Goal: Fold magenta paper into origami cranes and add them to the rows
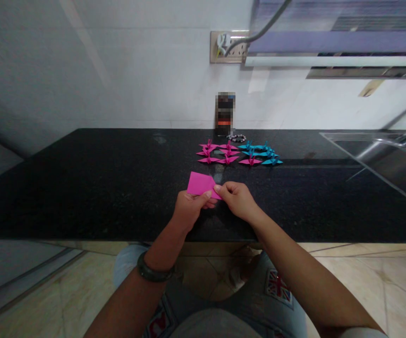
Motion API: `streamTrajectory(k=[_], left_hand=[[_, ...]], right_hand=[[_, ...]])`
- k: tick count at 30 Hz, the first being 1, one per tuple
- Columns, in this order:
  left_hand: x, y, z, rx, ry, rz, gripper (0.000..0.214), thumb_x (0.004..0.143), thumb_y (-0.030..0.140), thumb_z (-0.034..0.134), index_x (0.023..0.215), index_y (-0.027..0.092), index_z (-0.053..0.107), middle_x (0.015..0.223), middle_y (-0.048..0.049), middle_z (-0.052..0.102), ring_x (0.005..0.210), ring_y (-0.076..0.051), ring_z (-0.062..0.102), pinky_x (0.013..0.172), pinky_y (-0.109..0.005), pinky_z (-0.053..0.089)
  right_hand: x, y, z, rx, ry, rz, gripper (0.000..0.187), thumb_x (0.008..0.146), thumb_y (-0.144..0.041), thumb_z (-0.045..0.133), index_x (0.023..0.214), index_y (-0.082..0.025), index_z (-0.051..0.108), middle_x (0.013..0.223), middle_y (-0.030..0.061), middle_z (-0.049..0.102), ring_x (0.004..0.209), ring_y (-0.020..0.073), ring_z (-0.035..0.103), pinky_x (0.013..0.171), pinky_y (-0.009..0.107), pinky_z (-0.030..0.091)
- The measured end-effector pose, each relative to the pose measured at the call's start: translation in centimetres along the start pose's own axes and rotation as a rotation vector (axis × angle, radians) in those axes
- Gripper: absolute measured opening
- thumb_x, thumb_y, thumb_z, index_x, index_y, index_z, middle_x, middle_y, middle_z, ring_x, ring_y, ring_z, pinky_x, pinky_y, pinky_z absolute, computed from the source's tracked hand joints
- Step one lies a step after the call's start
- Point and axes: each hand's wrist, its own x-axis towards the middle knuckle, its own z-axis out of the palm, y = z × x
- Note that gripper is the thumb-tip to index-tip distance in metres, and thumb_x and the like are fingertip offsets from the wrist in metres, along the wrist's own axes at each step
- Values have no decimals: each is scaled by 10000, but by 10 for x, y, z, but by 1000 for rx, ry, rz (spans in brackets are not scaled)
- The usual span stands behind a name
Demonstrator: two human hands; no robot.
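Observation:
A partly folded sheet of pink origami paper is held up over the black counter, its right side creased to a slanted edge. My left hand grips its lower edge, thumb on top and fingers underneath. At the right corner, my right hand pinches the paper between thumb and curled forefinger. Beyond the hands stand several folded pink paper cranes in rows. Several blue paper cranes are grouped at their right.
The black countertop runs along a white wall. A beaded bracelet lies behind the cranes, near a blurred-out upright object. A metal sink is set at the right. Above, a cable runs from a wall socket.

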Motion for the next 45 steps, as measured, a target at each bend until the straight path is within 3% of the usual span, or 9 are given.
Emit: streamTrajectory(k=[9,17,20,23,27,36,39,42,45], left_hand=[[1,1,1,-81,86,-35,243,662,326,639,723,95,681,632,-72,682,516,-123,601,546,-238,476],[0,3,1,-91,138,-31,240,668,321,643,693,84,669,633,-80,681,509,-117,594,528,-225,465],[-1,5,2,-44,112,-33,232,672,316,642,676,84,661,613,-73,676,500,-117,590,532,-228,470],[-2,6,3,-10,37,-28,214,678,298,639,706,87,662,604,-61,674,497,-118,590,540,-234,480],[-4,7,4,4,-53,-22,192,674,269,642,728,85,661,591,-51,670,498,-128,595,537,-244,490],[-6,14,8,42,-59,-35,156,667,236,638,628,88,669,546,-53,658,472,-115,574,520,-226,468],[-4,11,6,47,-32,-30,176,671,257,641,638,87,671,557,-61,661,473,-119,577,523,-232,467],[-1,5,3,16,14,-5,203,679,288,641,670,87,671,585,-66,667,494,-126,590,527,-237,465],[2,-1,2,-31,72,16,214,678,296,645,701,84,668,594,-64,667,496,-124,589,525,-236,459]], right_hand=[[-2,0,-2,163,-121,-29,186,781,-311,489,743,-151,576,641,-8,534,554,89,429,502,201,339],[-2,5,-7,59,-44,56,405,788,-450,461,511,-154,485,450,-49,357,442,73,314,430,212,240],[1,0,-6,181,30,70,359,767,-468,486,609,-153,553,511,-37,448,471,80,385,444,208,292],[5,-7,-2,373,-11,68,270,696,-398,598,811,-154,597,682,-7,575,558,86,478,521,209,379],[8,-12,4,510,-86,106,227,651,-346,640,733,-149,565,633,-20,563,524,75,468,512,205,379],[12,-9,9,383,62,131,361,746,-455,513,555,-158,441,496,-55,365,444,55,288,413,192,223],[11,-8,8,372,21,117,389,764,-490,474,562,-160,438,503,-51,365,451,58,291,418,194,227],[9,-5,8,355,-71,78,320,745,-446,527,627,-152,487,553,-42,433,489,65,348,456,192,278],[7,-2,8,256,-80,19,265,758,-385,525,653,-142,523,596,-25,480,543,77,393,505,197,317]])
